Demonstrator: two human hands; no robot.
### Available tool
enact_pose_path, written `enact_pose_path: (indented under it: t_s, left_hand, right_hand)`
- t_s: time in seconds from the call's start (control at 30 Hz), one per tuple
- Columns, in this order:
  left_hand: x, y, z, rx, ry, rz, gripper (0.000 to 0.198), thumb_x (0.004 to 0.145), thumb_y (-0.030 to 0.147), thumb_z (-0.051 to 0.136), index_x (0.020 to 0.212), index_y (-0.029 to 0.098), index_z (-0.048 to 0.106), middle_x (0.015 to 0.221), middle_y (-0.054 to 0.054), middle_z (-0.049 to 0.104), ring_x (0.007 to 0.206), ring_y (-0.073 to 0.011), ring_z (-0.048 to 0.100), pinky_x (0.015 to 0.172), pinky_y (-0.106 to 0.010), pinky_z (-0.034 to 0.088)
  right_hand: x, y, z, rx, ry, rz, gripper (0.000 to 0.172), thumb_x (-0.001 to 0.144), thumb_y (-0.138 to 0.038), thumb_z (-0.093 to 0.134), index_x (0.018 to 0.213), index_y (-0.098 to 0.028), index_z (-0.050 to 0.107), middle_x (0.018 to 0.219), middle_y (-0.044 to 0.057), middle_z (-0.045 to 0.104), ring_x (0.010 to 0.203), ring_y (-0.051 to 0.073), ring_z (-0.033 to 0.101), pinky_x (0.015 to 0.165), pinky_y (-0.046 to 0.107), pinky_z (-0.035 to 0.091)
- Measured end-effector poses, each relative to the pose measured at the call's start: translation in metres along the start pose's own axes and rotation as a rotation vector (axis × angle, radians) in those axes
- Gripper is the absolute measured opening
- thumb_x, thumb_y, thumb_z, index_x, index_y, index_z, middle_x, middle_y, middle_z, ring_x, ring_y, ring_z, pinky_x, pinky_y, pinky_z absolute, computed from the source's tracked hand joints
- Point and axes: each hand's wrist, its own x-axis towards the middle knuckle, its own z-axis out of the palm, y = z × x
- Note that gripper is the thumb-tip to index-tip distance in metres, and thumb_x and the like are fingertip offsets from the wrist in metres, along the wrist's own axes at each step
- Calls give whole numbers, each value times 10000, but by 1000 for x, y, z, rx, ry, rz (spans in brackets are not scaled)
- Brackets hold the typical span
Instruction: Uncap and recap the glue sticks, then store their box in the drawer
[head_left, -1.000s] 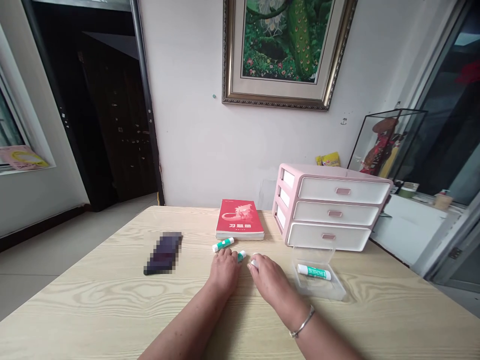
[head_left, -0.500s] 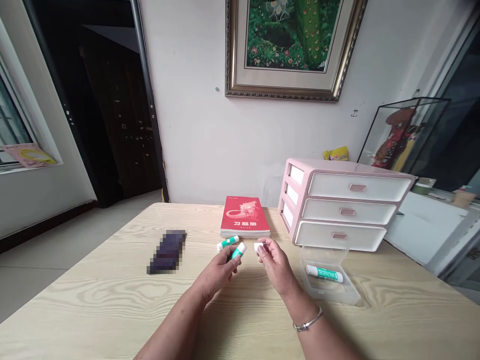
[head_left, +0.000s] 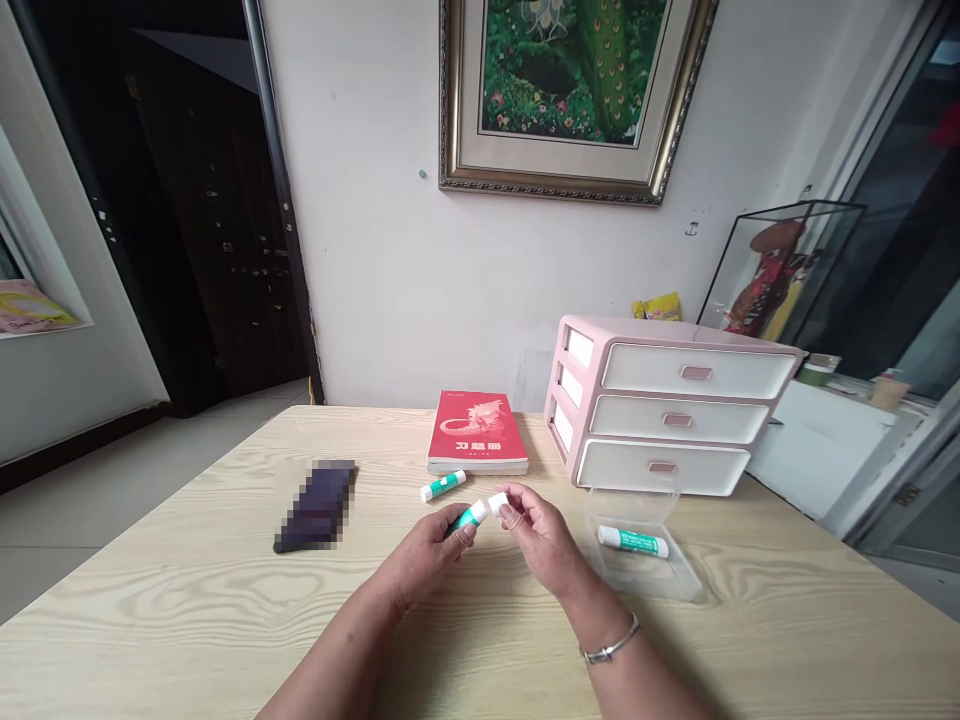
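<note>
My left hand (head_left: pixel 427 550) is closed round a green and white glue stick (head_left: pixel 469 517), its white end pointing up and to the right. Between the thumb and fingers of my right hand (head_left: pixel 541 535) is a small white cap (head_left: pixel 498 503), right by the tip of that glue stick; whether they touch I cannot tell. A second glue stick (head_left: pixel 443 486) lies on the table just beyond my left hand. To the right of my right hand, another glue stick (head_left: pixel 634 542) rests inside a clear plastic box (head_left: pixel 679 583) with its lid raised.
A red book (head_left: pixel 478 430) lies at the back of the wooden table (head_left: pixel 187 600). Right of it stands a pink and white drawer unit (head_left: pixel 675 405), behind the clear box. A dark, pixelated flat object (head_left: pixel 316 506) is on the left.
My right hand has brought the cap closer to the end of the glue stick in my left hand. The whole view has shifted slightly, so the scene sits further left.
</note>
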Motion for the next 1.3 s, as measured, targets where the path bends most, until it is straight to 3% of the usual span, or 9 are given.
enact_pose_path:
  t_s: [0.43, 0.6, 0.7, 0.9, 1.07, 1.3]
  left_hand:
    - [-1, -1, -2, 58, -35, 14, 373, 912, 486, 468, 1057, 166, 592, 800, 7, 548, 729, -138, 485, 672, -231, 392]
    - [-4, 2, -1, 46, -44, 29, 393, 909, 493, 480, 1066, 158, 612, 806, 1, 556, 723, -136, 467, 656, -223, 384]
    - [-4, 3, 0, 38, -57, 42, 408, 908, 501, 490, 1079, 155, 624, 835, -5, 583, 740, -138, 477, 677, -226, 392]
    - [-4, 0, 1, 69, -68, 75, 419, 914, 502, 492, 1108, 164, 647, 975, -35, 658, 858, -181, 546, 768, -253, 413]
    - [-4, -1, 1, 127, -72, 50, 414, 907, 523, 491, 1049, 170, 657, 910, -23, 652, 801, -171, 532, 719, -248, 407]
    - [-6, 1, -5, 57, -100, 18, 413, 913, 505, 489, 1083, 163, 644, 833, -6, 624, 747, -157, 523, 700, -253, 408]
  right_hand:
    - [-3, -7, -2, -185, -41, -73, 360, 936, -408, 528, 1220, -207, 619, 1067, 78, 687, 888, 188, 629, 784, 307, 507]
    - [-4, -9, -2, -163, -123, -61, 360, 937, -408, 528, 1220, -210, 629, 1096, 81, 681, 922, 191, 633, 810, 308, 513]
    - [-4, -9, -1, -128, -151, -35, 364, 921, -422, 553, 1184, -184, 636, 1006, 76, 690, 877, 185, 632, 786, 301, 517]
    - [-2, 1, 1, -107, -168, 113, 379, 883, -500, 573, 1039, -159, 627, 665, -12, 597, 571, 136, 557, 559, 260, 486]
    - [-3, 0, 1, -239, -149, 100, 386, 895, -552, 531, 864, -176, 611, 610, -17, 557, 549, 132, 517, 518, 248, 443]
    - [-8, -11, 2, -188, -192, 6, 385, 935, -468, 513, 1208, -204, 577, 905, 38, 646, 767, 159, 593, 696, 280, 493]
